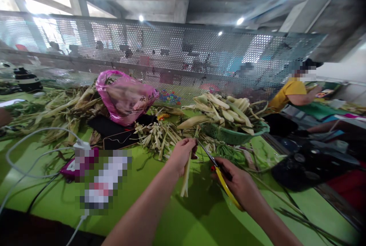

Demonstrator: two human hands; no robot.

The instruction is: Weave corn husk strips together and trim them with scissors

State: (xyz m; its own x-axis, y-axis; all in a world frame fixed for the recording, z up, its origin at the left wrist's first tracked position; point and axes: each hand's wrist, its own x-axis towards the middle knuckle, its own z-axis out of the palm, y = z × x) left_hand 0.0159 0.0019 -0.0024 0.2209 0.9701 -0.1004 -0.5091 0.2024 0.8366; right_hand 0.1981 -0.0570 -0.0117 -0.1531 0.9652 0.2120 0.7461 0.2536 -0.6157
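Grips a pale corn husk (186, 179) in the left hand (183, 155), with the fingers closed about its upper part, a little of it poking up above the fingertips and the longer, folded length hanging below the hand, over the green surface (177, 221). Holds a pair of scissors (223, 183) in the right hand (233, 176), to the right of the left hand and slightly nearer the body, with the fingers wrapped around the yellow handles. Points the narrow metal blades up and leftward from the right hand, with the tips just beside the left fingertips and the top of the husk. Cannot tell any contact between blades and husk.

Has a loose pile of husk pieces (154, 135) just beyond the left hand and to its left, and a green basket (233, 135) beyond the right hand, heaped with husks (225, 112). Has a pink plastic bag (128, 99) farther beyond the left hand, leftward, and a broad spread of dry leaves (71, 110) farther left again. Has a blurred white thing (107, 179) well to the left of the left hand, near a looping white cable (8, 158). Faces a perforated metal screen (171, 47) well beyond both hands, with a person in a yellow top (290, 91) far off to the right of the right hand.
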